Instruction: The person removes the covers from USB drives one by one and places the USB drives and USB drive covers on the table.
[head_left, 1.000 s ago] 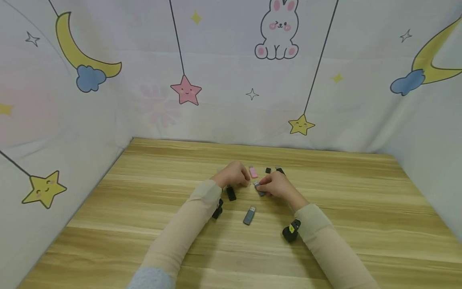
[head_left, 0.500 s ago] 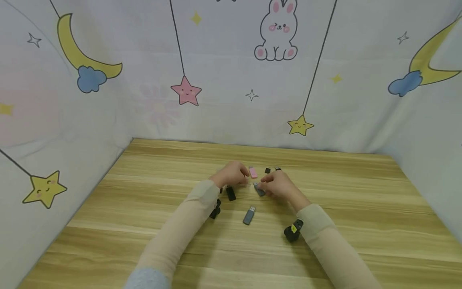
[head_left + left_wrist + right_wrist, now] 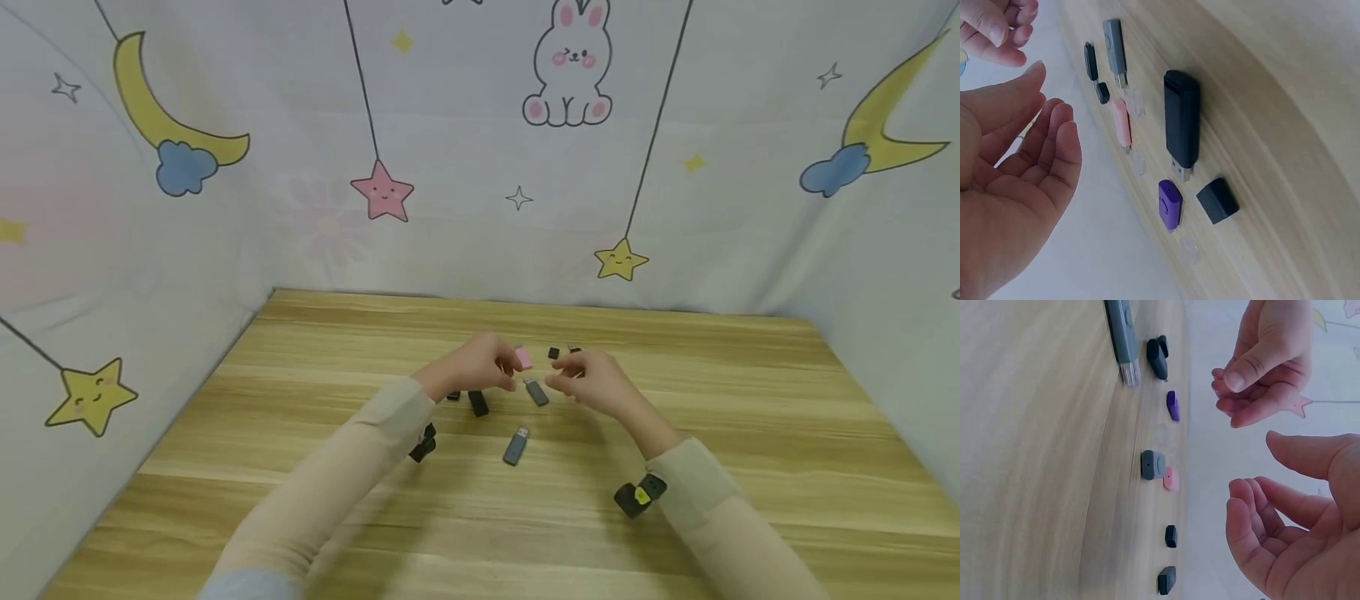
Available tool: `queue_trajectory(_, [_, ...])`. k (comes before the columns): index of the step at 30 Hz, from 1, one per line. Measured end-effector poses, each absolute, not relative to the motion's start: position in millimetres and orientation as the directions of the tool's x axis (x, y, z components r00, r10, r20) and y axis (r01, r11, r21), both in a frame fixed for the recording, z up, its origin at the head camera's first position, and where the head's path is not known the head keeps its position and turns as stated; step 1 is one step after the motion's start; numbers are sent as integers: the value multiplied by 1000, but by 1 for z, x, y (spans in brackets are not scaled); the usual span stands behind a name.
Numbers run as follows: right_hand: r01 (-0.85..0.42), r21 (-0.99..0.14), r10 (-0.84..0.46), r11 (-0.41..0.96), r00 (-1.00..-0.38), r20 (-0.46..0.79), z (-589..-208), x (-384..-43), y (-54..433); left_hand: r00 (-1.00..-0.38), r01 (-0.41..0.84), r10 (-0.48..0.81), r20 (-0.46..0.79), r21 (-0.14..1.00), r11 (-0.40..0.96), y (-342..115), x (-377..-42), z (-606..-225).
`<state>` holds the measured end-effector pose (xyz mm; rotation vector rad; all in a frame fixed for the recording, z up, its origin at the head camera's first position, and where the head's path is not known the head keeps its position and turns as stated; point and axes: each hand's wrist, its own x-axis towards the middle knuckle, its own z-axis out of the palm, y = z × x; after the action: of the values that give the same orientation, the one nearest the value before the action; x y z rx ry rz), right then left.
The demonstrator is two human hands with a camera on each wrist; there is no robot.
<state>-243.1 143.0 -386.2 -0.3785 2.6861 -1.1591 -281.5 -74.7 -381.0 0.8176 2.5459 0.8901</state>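
Observation:
My left hand (image 3: pixel 483 362) hovers above the table with loosely bent fingers and nothing in them. Facing it, my right hand (image 3: pixel 596 382) is also raised and holds nothing. Below and between them lies a grey USB stick (image 3: pixel 536 392), with a clear cap (image 3: pixel 1135 103) by its plug. A pink USB stick (image 3: pixel 523 358) lies just behind, near another clear cap (image 3: pixel 1138 162). Under the left hand's side are a black USB stick (image 3: pixel 477 402), its plug bare, and a black cap (image 3: pixel 453 396). The left wrist view shows a purple USB stick (image 3: pixel 1170 204), hidden in the head view.
Nearer the person, a second grey USB stick (image 3: pixel 516 446) lies with its plug bare. Behind the right hand are a small black cap (image 3: pixel 553 353) and a partly hidden black USB stick (image 3: pixel 574 350). Printed cloth walls (image 3: pixel 465 250) border the wooden table (image 3: pixel 300 350).
My right hand has left the grey USB stick, which stays on the table, and lifted slightly right. My left hand has risen from near the clear cap. Both forearms have spread apart.

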Motion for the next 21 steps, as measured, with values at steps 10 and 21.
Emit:
queue_trajectory(10, [-182, -733, -312, 655, -949, -44, -384, -211, 139, -721, 458, 686, -96, 677, 576, -83, -256, -390])
queue_trajectory(21, [-154, -769, -337, 620, -938, -85, -400, -191, 127, -695, 471, 716, -62, 713, 519, -83, -238, -405])
